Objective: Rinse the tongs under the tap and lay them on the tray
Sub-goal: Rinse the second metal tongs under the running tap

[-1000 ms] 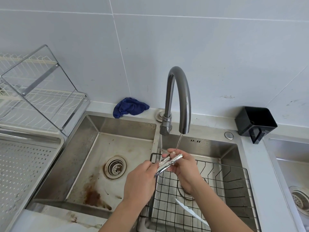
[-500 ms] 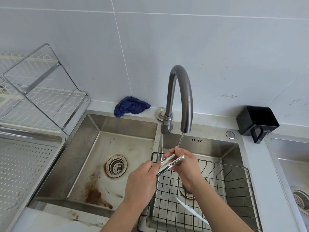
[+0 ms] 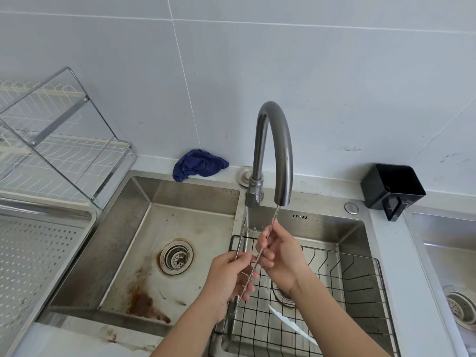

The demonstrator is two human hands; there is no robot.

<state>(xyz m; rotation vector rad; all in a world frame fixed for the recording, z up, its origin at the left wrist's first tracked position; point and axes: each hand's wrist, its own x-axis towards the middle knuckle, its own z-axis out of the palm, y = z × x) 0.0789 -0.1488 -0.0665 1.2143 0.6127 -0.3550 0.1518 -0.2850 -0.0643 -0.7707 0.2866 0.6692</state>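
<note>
The metal tongs are spread into a narrow V, tips up and joined end low, over the divider between the two basins. My left hand grips the left arm of the tongs. The right arm is pinched in my right hand, directly under the spout of the grey curved tap. A thin stream of water runs from the spout onto that arm. The perforated metal tray lies far left, beside the left basin.
A black wire basket sits in the right basin with a white strip in it. The left basin has rust stains. A dish rack, blue cloth and black container line the back.
The tongs were held shut and nearly level under the stream. Now they are pulled apart and stand steeply, with one arm in each hand.
</note>
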